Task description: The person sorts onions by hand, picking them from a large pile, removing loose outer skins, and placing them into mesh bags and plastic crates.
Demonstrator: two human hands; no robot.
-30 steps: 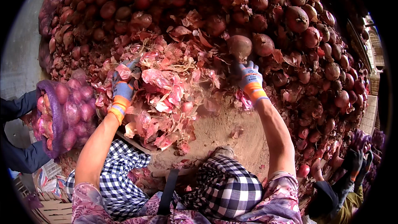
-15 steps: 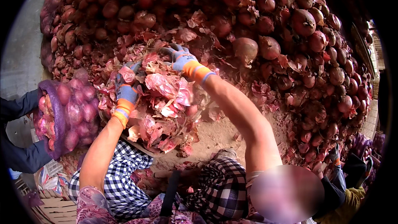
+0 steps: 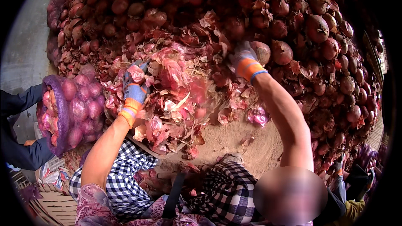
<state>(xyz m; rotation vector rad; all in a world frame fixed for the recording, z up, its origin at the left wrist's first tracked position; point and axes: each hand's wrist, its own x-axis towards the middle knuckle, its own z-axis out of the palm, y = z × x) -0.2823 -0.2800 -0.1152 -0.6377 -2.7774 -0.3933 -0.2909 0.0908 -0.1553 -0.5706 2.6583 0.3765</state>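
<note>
My left hand (image 3: pixel 135 91), in a grey and orange glove, is at the left side of a heap of loose dry onion skins (image 3: pixel 171 73). A pink piece of skin (image 3: pixel 136 74) covers part of its fingers, so its grip is hidden. Beneath the heap shows the rim of a shallow container (image 3: pixel 171 155). My right hand (image 3: pixel 245 60), gloved alike and a little blurred, reaches to the big onion pile with fingers spread. Right beside it is a large pale red onion (image 3: pixel 261 52); I see nothing held there.
Red onions (image 3: pixel 318 29) are piled across the back and right. A purple mesh bag (image 3: pixel 79 109) full of onions stands at left, next to another person's dark sleeves (image 3: pixel 25 152). Another person's gloved hand (image 3: pixel 337 166) is at lower right. Dusty ground (image 3: pixel 226 138) lies before my knees.
My right hand has left the skin heap and moved right to the onion pile. My left hand stays at the heap's left side. The view has shifted slightly.
</note>
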